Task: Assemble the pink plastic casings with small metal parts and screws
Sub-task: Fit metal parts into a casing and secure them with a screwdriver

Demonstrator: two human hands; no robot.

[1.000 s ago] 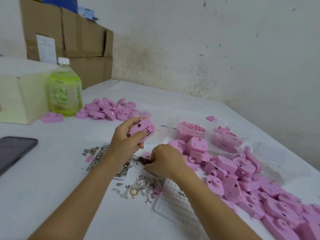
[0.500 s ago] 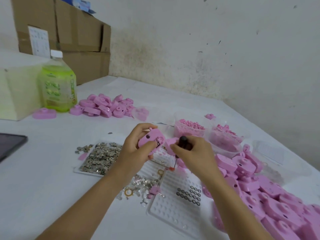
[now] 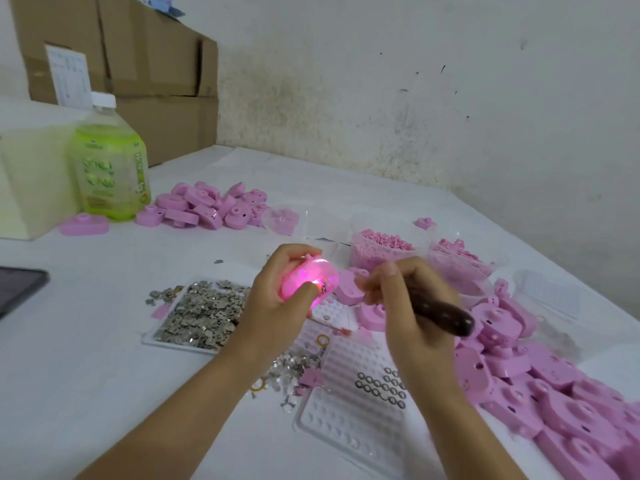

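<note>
Above the white counter point(image 3: 86, 341), left hand point(image 3: 277, 303) gripping a pink casing point(image 3: 308, 278) now glowing, unlit before, right hand point(image 3: 405, 306) clutching a dark-handled screwdriver point(image 3: 440, 313), earlier upright, now tilted sideways.

On the table point(image 3: 86, 375) the bottle point(image 3: 109, 161) stands far left, boxes point(image 3: 138, 64) behind it, a casing pile point(image 3: 207, 206) just to its right — the parts tray point(image 3: 201, 313) lies nearer, the big heap point(image 3: 554, 393) right.
</note>
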